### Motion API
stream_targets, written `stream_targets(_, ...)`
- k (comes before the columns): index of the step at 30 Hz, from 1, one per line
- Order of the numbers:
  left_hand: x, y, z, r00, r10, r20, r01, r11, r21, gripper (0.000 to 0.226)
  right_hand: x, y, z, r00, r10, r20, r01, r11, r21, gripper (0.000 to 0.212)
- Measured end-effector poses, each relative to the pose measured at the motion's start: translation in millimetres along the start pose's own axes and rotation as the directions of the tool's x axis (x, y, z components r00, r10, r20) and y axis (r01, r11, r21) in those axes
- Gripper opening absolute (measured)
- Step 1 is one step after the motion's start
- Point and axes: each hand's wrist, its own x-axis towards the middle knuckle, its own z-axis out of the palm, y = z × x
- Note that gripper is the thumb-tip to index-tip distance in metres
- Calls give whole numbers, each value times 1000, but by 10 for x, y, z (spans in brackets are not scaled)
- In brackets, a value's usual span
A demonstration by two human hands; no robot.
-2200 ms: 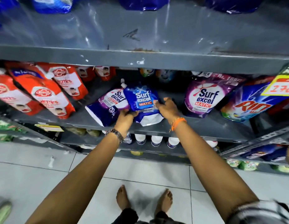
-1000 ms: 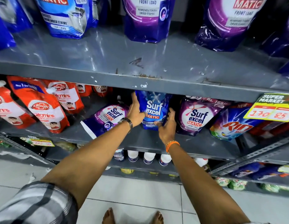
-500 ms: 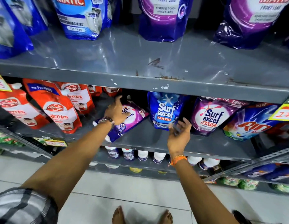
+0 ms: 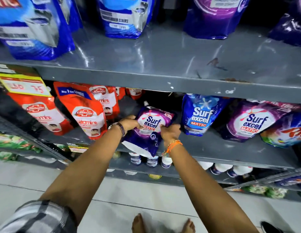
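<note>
A purple Surf Excel Matic pouch (image 4: 152, 125) with a white spout leans on the middle grey shelf (image 4: 213, 148), its bottom hanging past the shelf's front edge. My left hand (image 4: 129, 123) grips its left side. My right hand (image 4: 170, 132) grips its right side. To its right a blue Surf Excel pouch (image 4: 200, 115) stands upright, free of both hands. Further right stands a second purple Surf Excel pouch (image 4: 250, 121).
Red Lifebuoy pouches (image 4: 85, 111) fill the shelf's left part, a Rin pouch (image 4: 287, 133) the far right. Large blue and purple pouches (image 4: 122, 17) stand on the upper shelf (image 4: 163, 69). White bottles (image 4: 152, 161) line the shelf below. Bare feet stand on the tiled floor (image 4: 112, 207).
My hands let go of the blue pouch, which now stands upright. Both hands moved left onto the lying purple pouch and have taken hold of its two sides.
</note>
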Motion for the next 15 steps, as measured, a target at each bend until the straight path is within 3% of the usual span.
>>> stream_targets(4,-83,-134,-35,995,95,-35,-99,982,-161,60,31,91,69,995,1,104,-20,984,179,12)
stream_targets(7,-163,-211,-76,981,178,-82,-194,945,-264,60,8,24,42,991,-93,96,65,962,266,27)
stream_targets(9,-211,-231,-112,961,258,-95,-275,904,-329,61,-32,-80,5,984,-167,68,136,935,328,15)
stream_targets(11,-249,-215,-157,932,345,-114,-361,845,-394,61,-28,-192,-11,969,-241,45,212,915,342,38)
stream_targets(15,-292,-96,-237,901,396,-177,-432,786,-442,88,-30,-437,0,910,-415,-6,401,876,266,45)
